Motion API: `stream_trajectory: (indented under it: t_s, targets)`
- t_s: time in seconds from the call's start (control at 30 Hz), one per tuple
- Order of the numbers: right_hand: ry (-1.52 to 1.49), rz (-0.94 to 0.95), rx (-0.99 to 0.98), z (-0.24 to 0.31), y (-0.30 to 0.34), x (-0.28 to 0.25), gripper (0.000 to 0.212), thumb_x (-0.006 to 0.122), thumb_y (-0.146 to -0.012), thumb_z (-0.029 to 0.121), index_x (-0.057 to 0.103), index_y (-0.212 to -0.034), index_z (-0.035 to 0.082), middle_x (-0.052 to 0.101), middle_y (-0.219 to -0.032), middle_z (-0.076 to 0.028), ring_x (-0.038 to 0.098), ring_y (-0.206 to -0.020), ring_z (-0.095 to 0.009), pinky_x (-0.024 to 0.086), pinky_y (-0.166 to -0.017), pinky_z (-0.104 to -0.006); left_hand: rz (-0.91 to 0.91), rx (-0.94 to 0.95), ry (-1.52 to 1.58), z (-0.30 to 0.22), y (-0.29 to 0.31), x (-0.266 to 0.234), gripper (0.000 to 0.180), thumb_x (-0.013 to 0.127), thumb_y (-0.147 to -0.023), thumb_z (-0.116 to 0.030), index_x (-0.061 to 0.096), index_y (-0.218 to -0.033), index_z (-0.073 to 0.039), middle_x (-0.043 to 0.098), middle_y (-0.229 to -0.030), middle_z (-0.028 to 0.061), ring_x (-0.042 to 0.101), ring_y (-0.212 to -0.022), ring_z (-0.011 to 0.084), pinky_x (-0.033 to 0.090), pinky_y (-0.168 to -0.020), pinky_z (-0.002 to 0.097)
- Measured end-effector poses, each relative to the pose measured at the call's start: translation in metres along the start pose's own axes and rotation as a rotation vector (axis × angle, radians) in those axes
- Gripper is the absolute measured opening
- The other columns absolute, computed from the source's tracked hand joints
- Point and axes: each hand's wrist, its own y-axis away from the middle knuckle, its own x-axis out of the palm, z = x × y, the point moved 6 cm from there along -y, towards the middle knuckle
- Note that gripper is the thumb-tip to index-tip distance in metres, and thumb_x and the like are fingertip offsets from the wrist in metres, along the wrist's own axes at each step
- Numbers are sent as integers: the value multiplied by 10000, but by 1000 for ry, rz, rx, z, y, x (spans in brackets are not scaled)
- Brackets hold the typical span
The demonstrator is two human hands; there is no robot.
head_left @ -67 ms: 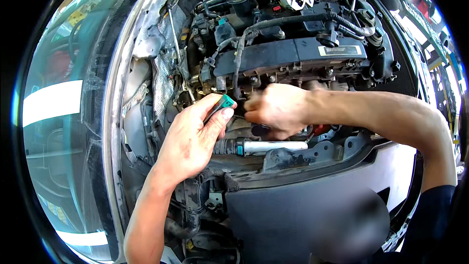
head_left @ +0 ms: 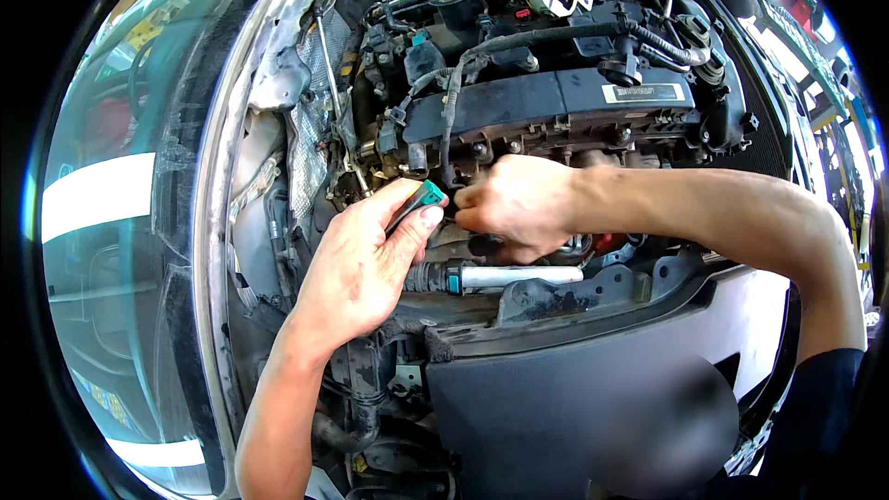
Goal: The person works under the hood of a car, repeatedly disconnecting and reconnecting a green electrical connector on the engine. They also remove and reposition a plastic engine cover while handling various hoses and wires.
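Observation:
Over the engine bay, my left hand [head_left: 356, 255] pinches a small green and black plastic piece [head_left: 429, 193], which looks like an electrical connector, between thumb and fingers. Just to its right, my right hand [head_left: 528, 204] is closed in a fist, knuckles up, with a black rounded end [head_left: 483, 245] showing below the fingers. What that end belongs to is hidden by the hand. Both hands are in front of the black engine cover [head_left: 546, 104], where a dark wiring harness [head_left: 451, 120] runs down toward the gap between them.
Below my right hand lies a silver pipe [head_left: 523, 278] joined to a black corrugated hose [head_left: 426, 278]. A perforated metal bracket [head_left: 574, 301] and a large dark panel [head_left: 528, 389] are nearer. The windshield [head_left: 111, 250] is at left; a metal rod [head_left: 331, 60] stands near it.
My right fist has moved slightly left, toward the green and black piece. The left hand keeps its place and its pinch.

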Motion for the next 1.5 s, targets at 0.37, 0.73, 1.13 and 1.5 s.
stream_trajectory:
  t_s: [0.37, 0.73, 1.13, 1.5]
  targets:
    - [315, 204, -122, 23, -15, -1, 147, 737, -611, 117, 696, -749, 83, 712, -733, -88, 711, -731, -297, 568, -598, -421, -394, 80, 77, -31, 35, -4, 251, 568, -1010, -232, 624, -1089, 0, 520, -698, -12, 465, -642, 63, 391, -575, 240]
    - [439, -104, 258, 8, -18, 5, 133, 629, -793, 168, 650, -866, 59, 710, -911, -106, 707, -835, -280, 575, -693, -378, -484, 114, -141, -40, 132, 18, 425, 532, -1025, -377, 627, -1284, -54, 536, -756, -35, 481, -690, 39, 406, -640, 190]
    - [544, -199, 270, -3, -22, -3, 129, 629, -791, 164, 655, -863, 60, 692, -876, -103, 693, -811, -279, 558, -688, -382, -553, -158, -741, -23, 334, 90, 160, 595, -931, -92, 581, -1026, 35, 606, -1008, 163, 598, -897, 332, 474, -756, 403]
    - [655, -172, 223, -9, -29, 3, 126, 630, -789, 159, 659, -861, 60, 676, -844, -100, 681, -789, -278, 543, -683, -386, -518, -366, -172, 17, 435, 122, 254, 624, -955, -206, 662, -1112, -9, 710, -876, 136, 676, -699, 229, 520, -636, 326]
